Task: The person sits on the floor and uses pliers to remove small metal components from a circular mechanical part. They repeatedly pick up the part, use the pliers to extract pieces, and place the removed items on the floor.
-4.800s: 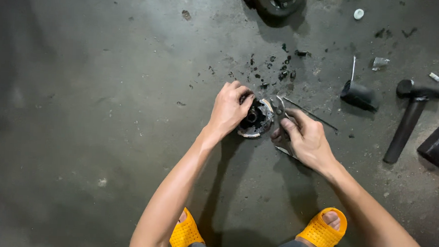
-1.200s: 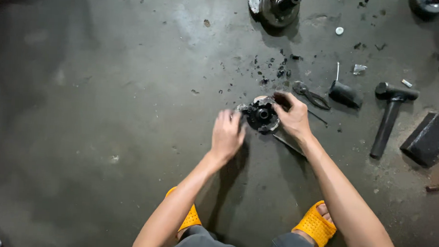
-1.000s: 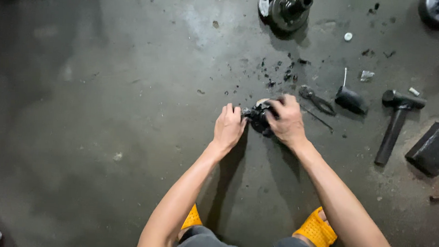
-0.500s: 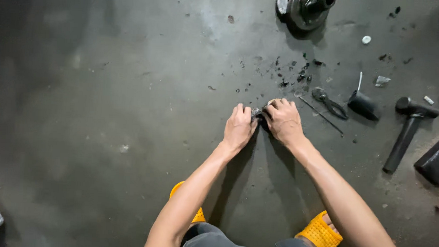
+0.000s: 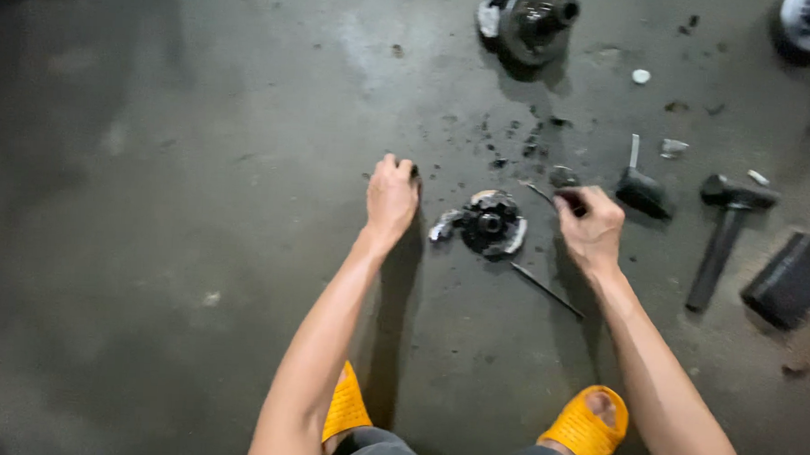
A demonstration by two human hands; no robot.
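On the stained concrete floor (image 5: 197, 200), a hub (image 5: 489, 224) is flanked by the curled left hand (image 5: 392, 198) at 9 o'clock and the right hand (image 5: 589, 228), pinching pliers (image 5: 566, 182), at 3.

A repair workshop is shown, probably for vehicles. The floor (image 5: 197, 200) is bare, dark concrete, stained with oil and scattered with black debris (image 5: 509, 141). A hammer (image 5: 723, 237), a greasy hub (image 5: 532, 19) and a dismantled part (image 5: 489, 224) are laid directly on it.

Concrete floor (image 5: 199, 155): round part (image 5: 489, 224), hammer (image 5: 723, 234), debris (image 5: 518, 132)
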